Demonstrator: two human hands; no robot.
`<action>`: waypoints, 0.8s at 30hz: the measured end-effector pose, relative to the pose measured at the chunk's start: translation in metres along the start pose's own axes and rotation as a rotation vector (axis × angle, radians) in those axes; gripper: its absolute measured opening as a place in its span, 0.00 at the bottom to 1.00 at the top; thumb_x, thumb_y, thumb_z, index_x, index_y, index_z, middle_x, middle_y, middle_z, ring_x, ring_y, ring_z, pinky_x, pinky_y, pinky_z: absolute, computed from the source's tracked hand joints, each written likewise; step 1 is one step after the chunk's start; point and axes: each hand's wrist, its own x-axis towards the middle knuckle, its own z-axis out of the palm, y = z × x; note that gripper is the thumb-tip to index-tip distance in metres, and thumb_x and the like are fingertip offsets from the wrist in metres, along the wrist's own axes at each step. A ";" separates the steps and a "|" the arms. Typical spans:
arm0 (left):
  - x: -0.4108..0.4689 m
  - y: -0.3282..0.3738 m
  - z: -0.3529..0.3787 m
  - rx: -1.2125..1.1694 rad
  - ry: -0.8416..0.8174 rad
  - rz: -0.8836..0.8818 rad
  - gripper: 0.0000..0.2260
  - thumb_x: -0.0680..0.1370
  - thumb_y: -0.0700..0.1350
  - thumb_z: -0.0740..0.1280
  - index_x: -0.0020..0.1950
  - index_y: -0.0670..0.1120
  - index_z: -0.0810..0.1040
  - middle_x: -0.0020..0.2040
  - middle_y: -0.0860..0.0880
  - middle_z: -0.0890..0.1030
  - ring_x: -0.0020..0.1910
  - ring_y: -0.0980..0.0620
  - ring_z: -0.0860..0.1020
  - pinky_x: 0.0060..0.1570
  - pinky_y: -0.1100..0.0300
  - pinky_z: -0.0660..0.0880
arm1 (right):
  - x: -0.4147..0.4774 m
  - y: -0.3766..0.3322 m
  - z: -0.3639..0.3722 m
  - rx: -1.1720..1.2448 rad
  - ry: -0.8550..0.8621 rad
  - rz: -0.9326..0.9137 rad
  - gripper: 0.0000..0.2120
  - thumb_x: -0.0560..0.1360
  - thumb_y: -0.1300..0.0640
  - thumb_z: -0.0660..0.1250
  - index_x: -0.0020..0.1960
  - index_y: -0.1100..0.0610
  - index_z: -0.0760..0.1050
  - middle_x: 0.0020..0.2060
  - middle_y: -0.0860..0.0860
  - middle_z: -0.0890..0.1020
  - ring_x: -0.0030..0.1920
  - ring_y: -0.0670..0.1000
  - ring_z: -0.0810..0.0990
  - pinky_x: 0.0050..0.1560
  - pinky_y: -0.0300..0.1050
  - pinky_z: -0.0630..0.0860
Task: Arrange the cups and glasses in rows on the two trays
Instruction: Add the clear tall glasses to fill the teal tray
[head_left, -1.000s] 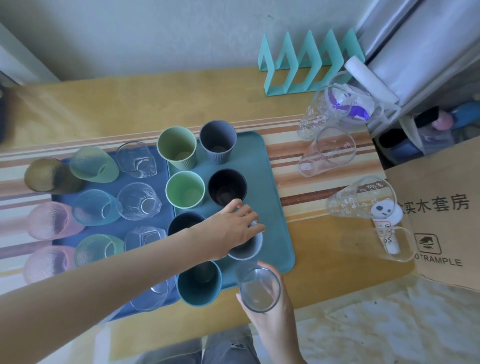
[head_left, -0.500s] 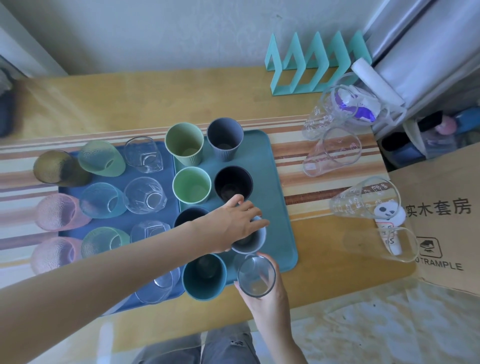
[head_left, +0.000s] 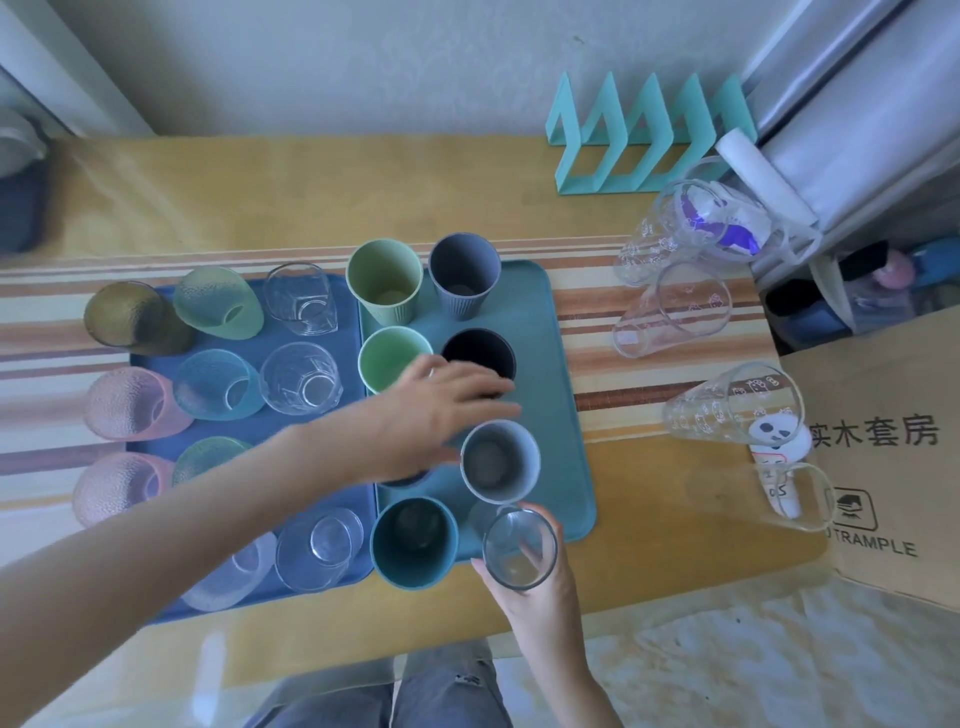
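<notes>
While the right hand (head_left: 524, 587) grips a glass (head_left: 519, 548) at the tray's (head_left: 571, 415) near edge, the open, empty left hand (head_left: 436, 410) could topple the grey cup (head_left: 500, 461).

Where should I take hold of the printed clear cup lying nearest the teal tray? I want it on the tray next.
The printed clear plastic cup lies on its side, open mouth toward the teal tray. Probably best: come from above and wrap the grip around its mid-wall, then stand it up.
</notes>
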 end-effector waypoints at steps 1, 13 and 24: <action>-0.009 -0.011 -0.007 -0.033 0.074 -0.072 0.29 0.65 0.44 0.74 0.65 0.50 0.72 0.66 0.48 0.74 0.63 0.51 0.66 0.57 0.54 0.57 | -0.026 0.009 -0.028 0.007 0.079 -0.009 0.33 0.61 0.46 0.78 0.62 0.43 0.67 0.59 0.38 0.76 0.58 0.45 0.78 0.55 0.48 0.78; -0.073 -0.055 -0.008 -0.335 0.389 -0.729 0.18 0.73 0.39 0.69 0.62 0.45 0.75 0.57 0.45 0.75 0.52 0.47 0.76 0.52 0.51 0.75 | 0.040 -0.030 -0.110 0.024 -0.044 -0.064 0.27 0.75 0.64 0.66 0.64 0.37 0.66 0.63 0.38 0.72 0.64 0.38 0.70 0.70 0.49 0.65; -0.029 -0.065 0.015 -0.594 0.129 -1.180 0.24 0.77 0.57 0.61 0.70 0.48 0.68 0.64 0.44 0.75 0.53 0.39 0.78 0.58 0.47 0.73 | 0.123 -0.121 -0.031 -0.423 -0.398 -0.161 0.49 0.64 0.52 0.77 0.75 0.52 0.51 0.74 0.50 0.55 0.73 0.51 0.59 0.68 0.43 0.59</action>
